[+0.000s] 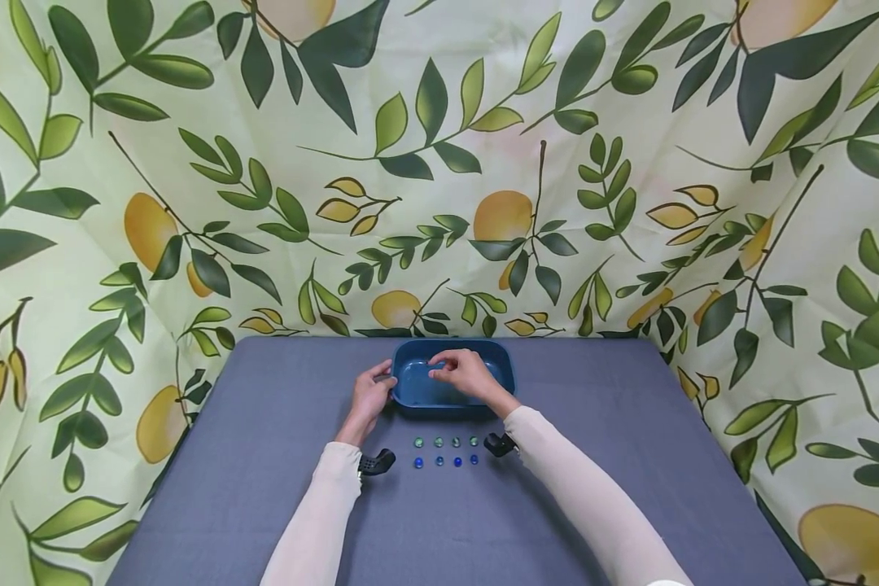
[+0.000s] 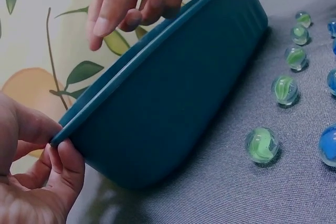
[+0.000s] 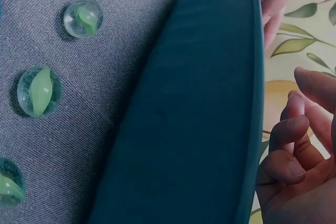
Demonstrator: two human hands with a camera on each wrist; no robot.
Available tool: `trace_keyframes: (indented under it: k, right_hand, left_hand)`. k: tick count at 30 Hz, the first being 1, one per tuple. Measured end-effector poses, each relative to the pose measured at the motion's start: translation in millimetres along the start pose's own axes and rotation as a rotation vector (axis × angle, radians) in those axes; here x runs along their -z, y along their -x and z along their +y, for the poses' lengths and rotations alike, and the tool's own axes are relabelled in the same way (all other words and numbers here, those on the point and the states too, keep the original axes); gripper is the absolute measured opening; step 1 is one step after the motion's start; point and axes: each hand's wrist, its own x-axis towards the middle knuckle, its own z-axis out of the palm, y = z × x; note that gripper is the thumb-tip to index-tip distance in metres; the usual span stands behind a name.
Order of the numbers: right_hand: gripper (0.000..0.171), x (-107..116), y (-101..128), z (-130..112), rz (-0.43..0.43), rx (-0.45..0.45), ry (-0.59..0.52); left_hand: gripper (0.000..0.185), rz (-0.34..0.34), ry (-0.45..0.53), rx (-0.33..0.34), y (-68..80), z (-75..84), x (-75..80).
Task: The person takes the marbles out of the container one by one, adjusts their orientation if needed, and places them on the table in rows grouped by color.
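A blue rectangular tub (image 1: 410, 407) stands at the far side of the table. My left hand (image 1: 370, 399) pinches its left rim between thumb and fingers, as the left wrist view (image 2: 37, 166) shows close up. Over the tub's opening hovers my right hand (image 1: 465, 373), thumb and forefinger apart and the other fingers loosely bent. Nothing shows between its fingers (image 3: 283, 129) in the right wrist view. In front of the tub lies a row of green-swirled glass marbles (image 1: 439, 442), and nearer to me a row of blue marbles (image 1: 457, 461). The tub's floor is partly hidden by my right hand.
The table (image 1: 278, 505) is covered in grey-blue cloth. Behind and on both sides hangs a leaf-and-lemon patterned cloth (image 1: 439, 203), close to the tub's far edge. Black wrist devices (image 1: 378, 462) sit on both wrists beside the marble rows.
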Motion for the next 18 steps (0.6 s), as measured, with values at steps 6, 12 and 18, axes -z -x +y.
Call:
trace_keyframes:
  k: [6, 12, 18]
  right_hand:
    - [0.023, 0.6, -3.3, -1.0, 0.013, -0.013, -0.004]
    - [0.021, 4.3, -6.4, -3.9, 0.018, -0.007, -0.008]
    - [0.022, 6.3, -9.0, -4.3, 0.021, -0.025, 0.024]
  left_hand:
    - [0.045, 0.022, 0.014, -0.008, -2.2, 1.2, -2.2]
    - [0.045, 0.036, 0.018, -0.006, -3.8, 2.0, -3.5]
    - [0.044, 0.031, 0.010, 0.003, -3.5, 0.7, -3.8]
